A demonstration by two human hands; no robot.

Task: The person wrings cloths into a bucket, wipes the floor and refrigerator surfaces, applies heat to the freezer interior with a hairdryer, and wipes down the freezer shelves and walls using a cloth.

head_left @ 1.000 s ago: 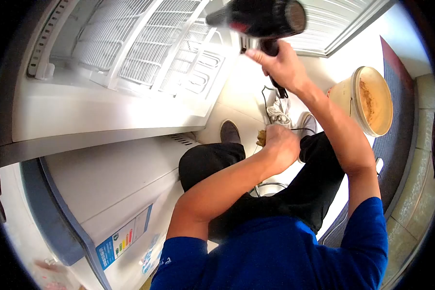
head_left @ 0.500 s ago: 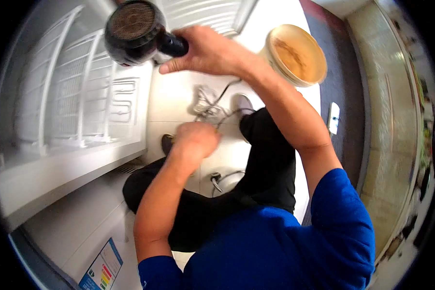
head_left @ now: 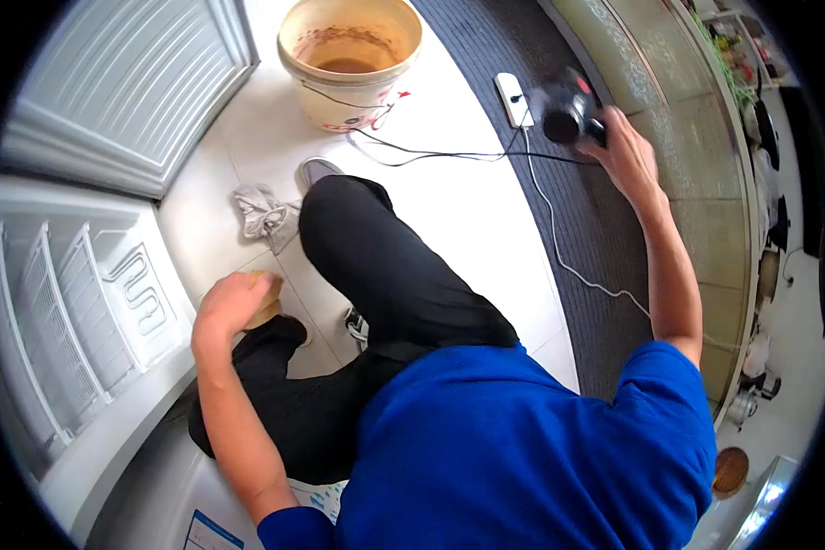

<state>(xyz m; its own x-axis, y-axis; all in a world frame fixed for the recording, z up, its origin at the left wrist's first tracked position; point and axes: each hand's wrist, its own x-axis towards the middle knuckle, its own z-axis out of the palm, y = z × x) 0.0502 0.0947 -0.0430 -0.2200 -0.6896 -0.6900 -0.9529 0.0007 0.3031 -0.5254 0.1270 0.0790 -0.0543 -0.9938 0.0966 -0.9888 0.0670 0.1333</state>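
My right hand point(head_left: 628, 154) is closed round the handle of a black hair dryer point(head_left: 566, 115), held out over the dark ribbed mat point(head_left: 587, 225) at the right. The dryer is a little blurred. Near my shoe at lower left, my left hand point(head_left: 236, 301) grips a yellowish-brown cloth or sponge point(head_left: 268, 298); its exact kind is unclear. A black cord runs from the dryer's side across the floor toward a white power strip point(head_left: 514, 99) on the mat. A crumpled grey-white cloth point(head_left: 264, 218) lies on the tiles between the left hand and the bucket.
At the left stands an open freezer point(head_left: 160, 316) with white wire racks point(head_left: 69, 321) and its door point(head_left: 142, 87) swung out. A cream bucket point(head_left: 344, 96) with brown residue is at the top. A white cable point(head_left: 564, 257) crosses the mat beside glossy cabinet fronts point(head_left: 706, 234).
My view has turned to the right. My right hand has carried the hair dryer away from the freezer to over the mat. My left hand still holds the yellowish-brown item, now more visible.
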